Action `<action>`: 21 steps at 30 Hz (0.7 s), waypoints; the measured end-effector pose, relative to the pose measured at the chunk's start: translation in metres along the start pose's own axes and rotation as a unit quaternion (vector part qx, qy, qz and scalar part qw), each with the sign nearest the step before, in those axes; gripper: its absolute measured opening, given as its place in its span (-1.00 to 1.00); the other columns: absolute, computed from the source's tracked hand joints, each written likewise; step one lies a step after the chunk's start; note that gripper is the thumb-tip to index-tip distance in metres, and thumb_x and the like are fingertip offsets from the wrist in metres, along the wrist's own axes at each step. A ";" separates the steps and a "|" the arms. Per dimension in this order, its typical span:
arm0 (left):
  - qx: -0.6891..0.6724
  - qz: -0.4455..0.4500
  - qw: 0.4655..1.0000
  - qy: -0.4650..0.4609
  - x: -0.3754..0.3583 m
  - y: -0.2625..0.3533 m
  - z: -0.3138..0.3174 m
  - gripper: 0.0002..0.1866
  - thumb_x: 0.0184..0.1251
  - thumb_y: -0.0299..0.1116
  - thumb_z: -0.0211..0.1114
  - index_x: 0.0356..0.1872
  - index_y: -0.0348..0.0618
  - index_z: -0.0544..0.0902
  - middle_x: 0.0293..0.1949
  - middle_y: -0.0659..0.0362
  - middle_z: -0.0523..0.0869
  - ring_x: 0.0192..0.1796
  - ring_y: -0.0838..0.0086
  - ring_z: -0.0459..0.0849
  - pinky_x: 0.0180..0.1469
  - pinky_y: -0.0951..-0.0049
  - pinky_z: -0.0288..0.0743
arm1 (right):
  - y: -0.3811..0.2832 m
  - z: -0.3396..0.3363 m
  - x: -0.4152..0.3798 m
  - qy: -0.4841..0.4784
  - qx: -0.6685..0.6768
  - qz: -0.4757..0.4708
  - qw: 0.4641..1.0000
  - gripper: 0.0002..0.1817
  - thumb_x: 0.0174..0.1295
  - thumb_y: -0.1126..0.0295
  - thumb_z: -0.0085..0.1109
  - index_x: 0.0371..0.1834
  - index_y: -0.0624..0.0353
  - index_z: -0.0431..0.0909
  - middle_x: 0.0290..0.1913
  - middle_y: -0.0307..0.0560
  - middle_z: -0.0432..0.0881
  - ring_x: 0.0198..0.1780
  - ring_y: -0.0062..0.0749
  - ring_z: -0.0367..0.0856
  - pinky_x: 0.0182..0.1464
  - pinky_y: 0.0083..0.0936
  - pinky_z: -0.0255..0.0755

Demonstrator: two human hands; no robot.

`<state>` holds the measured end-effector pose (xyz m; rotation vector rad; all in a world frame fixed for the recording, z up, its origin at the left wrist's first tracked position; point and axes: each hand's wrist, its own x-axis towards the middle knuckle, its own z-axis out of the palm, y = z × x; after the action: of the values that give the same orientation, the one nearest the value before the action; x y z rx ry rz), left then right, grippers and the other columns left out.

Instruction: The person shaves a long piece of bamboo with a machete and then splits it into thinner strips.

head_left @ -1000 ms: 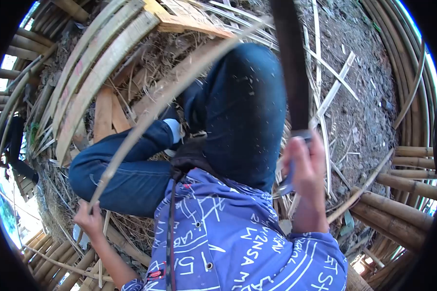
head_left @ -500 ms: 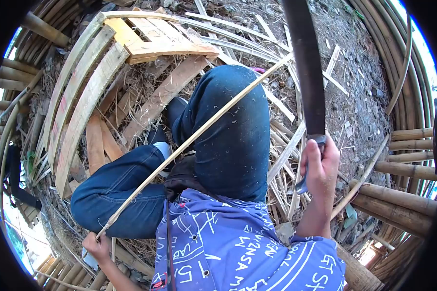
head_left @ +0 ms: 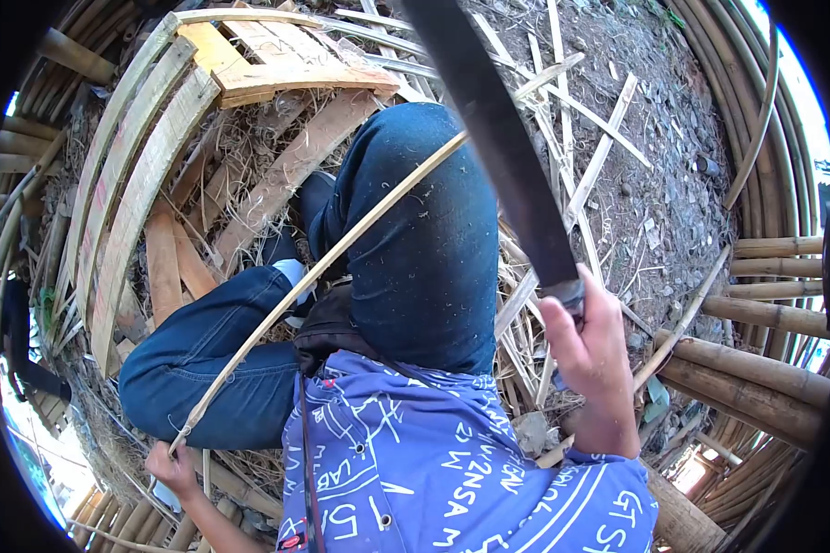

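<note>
My left hand, at lower left, is closed on the near end of a long thin bamboo strip. The strip slants up and right across my legs and over my raised knee. My right hand grips the handle of a machete, whose broad dark blade points up and left. In this view the blade crosses over the far part of the strip, hiding a short stretch of it just past the knee. The strip's pale far end shows beyond the blade.
A wooden slatted frame lies at upper left beside a loose plank. Split bamboo strips and shavings litter the ground. Thick bamboo poles stick in from the right, and more poles stand at the far left.
The machete has swung left and tilted, from nearly upright beside the strip to across its far part. My right hand has turned with it. My left hand keeps its hold.
</note>
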<state>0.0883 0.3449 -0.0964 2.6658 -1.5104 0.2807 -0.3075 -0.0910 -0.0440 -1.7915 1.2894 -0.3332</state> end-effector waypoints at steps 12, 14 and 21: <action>-0.002 0.010 1.000 -0.012 0.001 -0.004 -0.001 -0.50 0.33 -0.04 0.22 -0.62 -0.23 0.33 -0.66 -0.03 0.31 -0.59 0.01 0.33 -0.50 0.10 0.08 | 0.005 -0.006 0.013 0.007 0.042 0.063 0.997 -0.66 0.34 0.15 0.11 -0.27 0.28 0.49 -0.63 -0.30 0.44 -0.62 -0.63 0.37 -0.54 -0.55 0.23; 0.002 0.004 1.000 -0.012 0.000 -0.005 0.000 -0.49 0.32 -0.03 0.23 -0.63 -0.22 0.33 -0.66 -0.03 0.30 -0.58 0.01 0.33 -0.49 0.10 0.09 | 0.004 -0.004 0.017 0.067 0.036 0.102 0.992 -0.62 0.35 0.12 0.10 -0.22 0.30 0.50 -0.63 -0.28 0.45 -0.61 -0.62 0.39 -0.54 -0.57 0.24; -0.001 -0.002 1.000 -0.009 0.000 -0.011 0.000 -0.46 0.25 0.09 0.27 -0.57 -0.23 0.36 -0.63 -0.03 0.34 -0.51 -0.03 0.35 -0.42 0.11 0.14 | -0.005 0.009 0.019 0.013 0.046 0.061 0.997 -0.65 0.30 0.16 0.17 -0.22 0.30 0.50 -0.62 -0.24 0.49 -0.57 -0.59 0.44 -0.50 -0.55 0.28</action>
<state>0.0976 0.3507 -0.0959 2.6767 -1.5080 0.2542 -0.2906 -0.1027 -0.0503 -1.6286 1.3729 -0.3441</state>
